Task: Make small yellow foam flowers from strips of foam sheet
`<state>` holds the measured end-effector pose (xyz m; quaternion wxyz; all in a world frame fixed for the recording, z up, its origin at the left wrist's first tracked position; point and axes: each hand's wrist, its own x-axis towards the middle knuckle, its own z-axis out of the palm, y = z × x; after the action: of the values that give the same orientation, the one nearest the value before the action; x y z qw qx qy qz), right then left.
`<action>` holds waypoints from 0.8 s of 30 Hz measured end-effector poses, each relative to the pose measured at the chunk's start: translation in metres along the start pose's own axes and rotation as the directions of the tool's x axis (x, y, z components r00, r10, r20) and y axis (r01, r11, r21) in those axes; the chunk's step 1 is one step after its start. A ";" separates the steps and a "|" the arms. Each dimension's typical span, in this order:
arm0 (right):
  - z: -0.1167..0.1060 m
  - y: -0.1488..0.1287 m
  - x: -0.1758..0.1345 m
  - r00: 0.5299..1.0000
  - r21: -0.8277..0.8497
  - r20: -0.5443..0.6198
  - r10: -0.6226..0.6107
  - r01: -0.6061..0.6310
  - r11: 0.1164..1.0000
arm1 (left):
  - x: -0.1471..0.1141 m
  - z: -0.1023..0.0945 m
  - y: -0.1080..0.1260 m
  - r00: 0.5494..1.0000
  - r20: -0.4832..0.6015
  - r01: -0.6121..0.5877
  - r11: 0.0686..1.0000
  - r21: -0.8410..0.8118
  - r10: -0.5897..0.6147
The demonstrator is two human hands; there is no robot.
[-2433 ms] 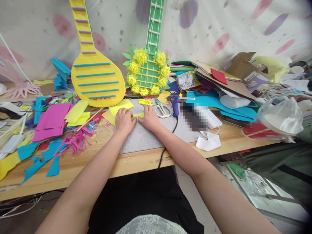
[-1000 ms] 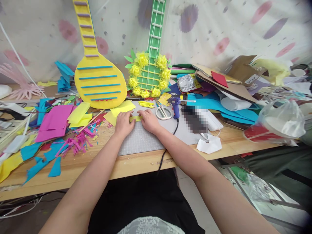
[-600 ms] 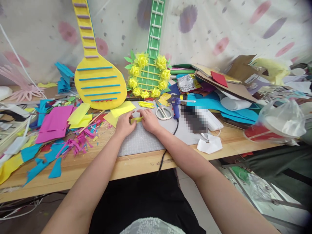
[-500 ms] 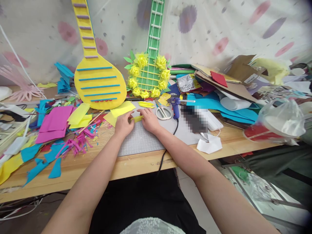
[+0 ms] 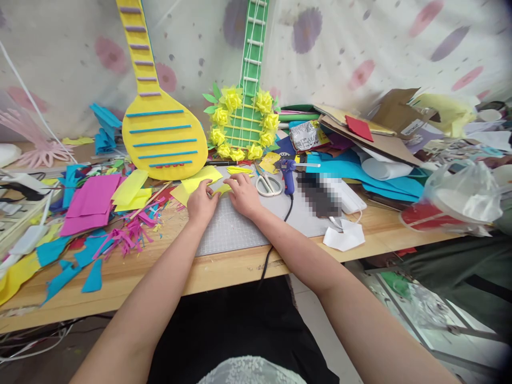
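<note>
Between my two hands is a small strip of yellow paper [image 5: 221,190], just above the grey cutting mat [image 5: 224,234]. My left hand [image 5: 202,204] pinches its left end between thumb and fingers. The fingers of my right hand [image 5: 243,196] are curled on its right end. Just beyond lie several yellow folded paper pieces [image 5: 240,170]. White-handled scissors [image 5: 269,185] rest to the right of my right hand, and a blue hot glue gun [image 5: 287,176] lies beside them. A larger yellow paper sheet [image 5: 204,177] sits behind my left hand.
A yellow paper lute shape [image 5: 164,138] and a green one with yellow flowers [image 5: 248,120] lean at the back. Magenta paper [image 5: 90,205] and scraps cover the left. Blue sheets [image 5: 384,184], a white power bank [image 5: 346,196] and a bagged red tub [image 5: 432,216] are right.
My left hand has turned slightly and raised its fingers. The yellow paper strip between my hands has shifted a little upward and tilted. The surrounding things stay put.
</note>
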<state>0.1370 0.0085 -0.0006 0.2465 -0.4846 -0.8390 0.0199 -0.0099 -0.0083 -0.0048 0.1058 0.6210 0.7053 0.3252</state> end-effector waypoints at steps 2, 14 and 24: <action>0.001 0.001 0.000 1.000 -0.001 0.012 -0.013 0.014 1.000 | 0.000 0.000 0.000 1.000 0.011 -0.009 1.000 0.010 0.009; 0.003 0.005 0.002 1.000 0.141 0.007 -0.002 0.001 0.990 | -0.001 -0.003 0.001 0.999 0.038 0.030 1.000 -0.009 -0.030; 0.004 0.016 0.001 0.989 0.119 0.065 -0.136 0.128 0.985 | 0.000 -0.003 -0.006 1.000 0.012 -0.012 0.998 0.068 0.012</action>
<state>0.1481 0.0184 -0.0085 0.2437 -0.4120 -0.8752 0.0692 -0.0163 -0.0092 -0.0057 0.0867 0.6304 0.7116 0.2979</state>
